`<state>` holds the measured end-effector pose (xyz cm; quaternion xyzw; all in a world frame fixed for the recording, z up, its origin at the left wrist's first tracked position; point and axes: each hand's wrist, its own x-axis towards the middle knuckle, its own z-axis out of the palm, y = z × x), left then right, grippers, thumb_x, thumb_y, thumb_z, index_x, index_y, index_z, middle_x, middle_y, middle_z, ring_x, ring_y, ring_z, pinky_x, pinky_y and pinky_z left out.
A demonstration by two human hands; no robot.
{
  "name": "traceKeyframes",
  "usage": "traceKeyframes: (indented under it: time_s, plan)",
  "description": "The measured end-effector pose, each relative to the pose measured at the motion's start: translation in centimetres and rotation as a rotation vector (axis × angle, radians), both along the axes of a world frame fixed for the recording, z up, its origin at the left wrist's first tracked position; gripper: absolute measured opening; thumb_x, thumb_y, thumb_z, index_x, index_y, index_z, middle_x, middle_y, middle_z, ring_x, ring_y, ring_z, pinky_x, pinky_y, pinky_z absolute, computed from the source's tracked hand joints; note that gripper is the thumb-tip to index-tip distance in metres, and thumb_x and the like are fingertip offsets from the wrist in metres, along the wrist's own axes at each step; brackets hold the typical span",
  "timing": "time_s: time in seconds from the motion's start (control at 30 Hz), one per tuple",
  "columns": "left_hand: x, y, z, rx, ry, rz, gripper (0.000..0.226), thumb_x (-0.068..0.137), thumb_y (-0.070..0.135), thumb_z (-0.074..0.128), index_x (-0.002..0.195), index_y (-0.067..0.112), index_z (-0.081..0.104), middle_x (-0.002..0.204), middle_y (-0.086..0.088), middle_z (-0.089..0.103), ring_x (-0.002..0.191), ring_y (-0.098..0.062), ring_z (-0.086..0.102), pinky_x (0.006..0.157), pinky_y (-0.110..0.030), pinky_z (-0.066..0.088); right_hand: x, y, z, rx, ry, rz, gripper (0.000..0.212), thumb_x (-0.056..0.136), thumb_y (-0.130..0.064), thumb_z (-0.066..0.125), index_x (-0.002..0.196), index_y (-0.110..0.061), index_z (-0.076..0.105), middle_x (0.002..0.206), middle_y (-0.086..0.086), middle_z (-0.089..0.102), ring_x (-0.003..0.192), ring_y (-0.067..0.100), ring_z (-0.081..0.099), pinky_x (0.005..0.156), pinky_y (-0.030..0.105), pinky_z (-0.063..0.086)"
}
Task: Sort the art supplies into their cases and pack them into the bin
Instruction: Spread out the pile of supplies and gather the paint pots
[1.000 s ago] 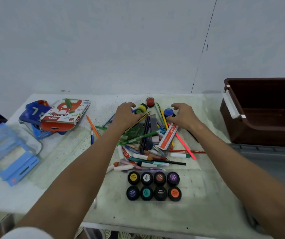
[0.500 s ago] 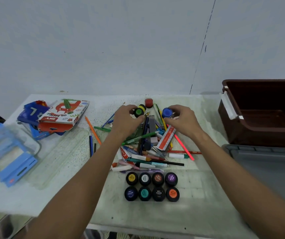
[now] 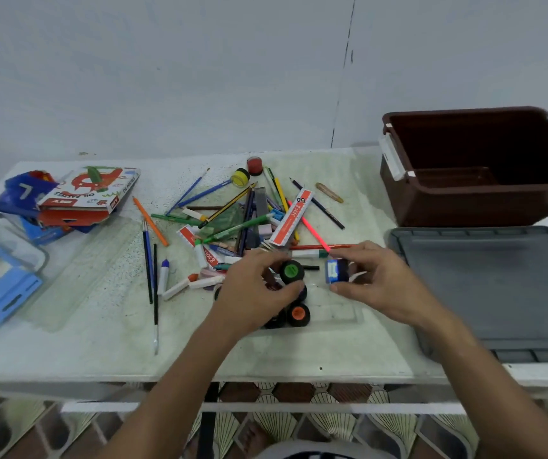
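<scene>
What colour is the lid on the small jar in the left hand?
Green, on the small black paint jar, head view.

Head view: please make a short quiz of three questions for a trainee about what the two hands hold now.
1. True or false: the brown bin holds paint pots.
2. Which pot does the left hand hold? A green-lidded B red-lidded C yellow-lidded
3. Fill in: the right hand holds a ____ pot.

Key: 1 false, it looks empty; 2 A, the green-lidded pot; 3 blue.
</scene>
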<state>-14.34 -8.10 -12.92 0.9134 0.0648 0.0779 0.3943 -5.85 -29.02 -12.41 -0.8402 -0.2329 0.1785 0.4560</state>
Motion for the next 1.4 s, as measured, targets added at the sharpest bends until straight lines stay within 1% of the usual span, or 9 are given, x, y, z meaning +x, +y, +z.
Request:
traceKeyframes:
  time_s: [0.13,0.33,0.4,0.47,0.6,0.77,0.9,1.1,1.4]
  plan:
    - [0.4,-1.8,-0.1,0.074,-0.015,-0.072,0.036,0.076,0.035,0.076,0.108,0.022,0.067,0.092,0.013,0.056,0.084,-0.003,0.050,0.073,-0.006,0.036,-0.5,-0.5,-0.8,-0.135,-0.151,-0.015,0.046,0.068,-0.022,0.085,0.111,-0.023,0.069,0.098,-0.011,0.057,0.079,0.005,0.060,0.069,0.018,0.050]
    - [1.3,-3.1,0.0,0.166,0.034,-0.157,0.031,0.077,0.031,0.072,0.106,0.019,0.068,0.091,0.005,0.060,0.073,-0.004,0.047,0.065,-0.008,0.034,-0.6,0.0,-0.8,-0.293,-0.281,-0.023,0.046,0.069,-0.025,0.084,0.111,-0.017,0.069,0.099,-0.004,0.059,0.080,0.011,0.055,0.073,0.018,0.040]
    - [1.5,-3.4,-0.2,0.204,0.050,-0.175,0.034,0.078,0.032,0.071,0.108,0.018,0.067,0.095,0.004,0.063,0.075,-0.006,0.048,0.069,-0.016,0.041,-0.6,0.0,-0.9,-0.312,-0.286,-0.001,0.045,0.069,-0.025,0.084,0.111,-0.016,0.069,0.098,-0.004,0.056,0.079,0.011,0.052,0.068,0.011,0.035]
    - [1.7,-3.6,-0.4,0.225,0.055,-0.168,0.033,0.078,0.035,0.070,0.106,0.018,0.067,0.095,0.004,0.064,0.079,-0.009,0.051,0.077,-0.031,0.048,-0.5,0.0,-1.0,-0.314,-0.278,0.011,0.047,0.070,-0.024,0.083,0.113,-0.015,0.068,0.100,-0.004,0.054,0.079,0.010,0.049,0.064,0.003,0.032]
    - [1.5,-3.7,-0.6,0.268,0.073,-0.160,0.033,0.078,0.040,0.067,0.105,0.021,0.068,0.095,0.005,0.064,0.091,-0.013,0.054,0.084,-0.043,0.045,-0.4,-0.4,-1.4,-0.320,-0.276,0.003,0.050,0.069,-0.029,0.084,0.115,-0.018,0.068,0.098,-0.006,0.049,0.082,0.006,0.041,0.065,0.002,0.029]
    - [1.4,-3.9,-1.3,0.357,0.123,-0.146,0.042,0.082,0.044,0.065,0.121,0.027,0.062,0.111,0.006,0.058,0.107,-0.015,0.049,0.090,-0.037,0.035,-0.4,-0.5,-2.1,-0.322,-0.265,0.025,0.052,0.071,-0.028,0.082,0.120,-0.018,0.065,0.102,-0.006,0.047,0.089,0.007,0.041,0.070,0.002,0.028]
    - [1.0,-4.0,-2.1,0.360,0.102,-0.085,0.052,0.080,0.046,0.068,0.127,0.030,0.056,0.117,0.005,0.045,0.113,-0.014,0.038,0.090,-0.035,0.031,-0.5,-0.8,-2.4,-0.294,-0.227,-0.002,0.059,0.069,-0.030,0.083,0.124,-0.022,0.061,0.105,-0.007,0.047,0.082,0.000,0.041,0.067,0.000,0.030]
    - [1.1,-3.9,-2.2,0.310,0.040,-0.073,0.030,0.078,0.047,0.070,0.102,0.029,0.065,0.101,0.010,0.048,0.102,-0.013,0.043,0.080,-0.034,0.030,-0.4,-1.0,-2.6,-0.251,-0.213,-0.025,0.048,0.073,-0.034,0.080,0.117,-0.024,0.065,0.101,-0.012,0.051,0.080,-0.003,0.047,0.063,0.006,0.035]
    - [1.3,-3.5,-2.4,0.295,0.049,-0.084,0.030,0.078,0.049,0.070,0.101,0.031,0.064,0.101,0.012,0.049,0.101,-0.011,0.042,0.081,-0.033,0.027,0.2,-1.1,-3.1,-0.234,-0.173,-0.020,0.045,0.068,-0.036,0.084,0.109,-0.030,0.066,0.099,-0.014,0.054,0.082,-0.001,0.050,0.064,0.009,0.034]
